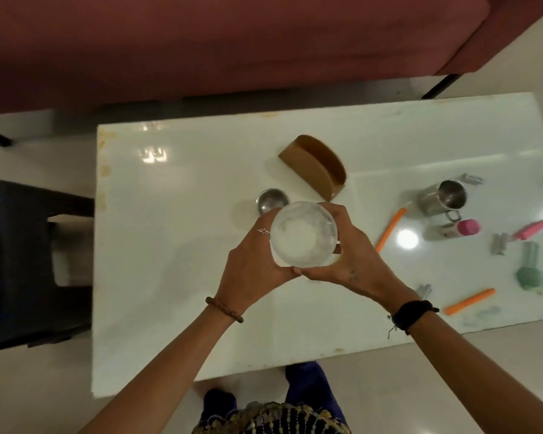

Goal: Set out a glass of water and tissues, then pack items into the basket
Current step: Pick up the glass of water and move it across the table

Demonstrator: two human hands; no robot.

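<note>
- While both hands clamp the glass (pixel 304 234), left hand (pixel 254 270) at its 8 o'clock and right hand (pixel 347 255) at 4, it hangs above the white table (pixel 170 261), so the setting-out step seems underway.
- Next calls for lowering it level near the brown holder (pixel 314 166) at 12 o'clock (apparently empty).
- Water level is unreadable; no basket shows.

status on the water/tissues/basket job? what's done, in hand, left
Done: nothing clearly set out yet; the brown holder on the white table looks empty. In hand: left hand and right hand both grip a clear round container over the table, contents unclear. Left: loose items at the right, including the steel mug, pink bottle and orange sticks. No basket visible.
</note>
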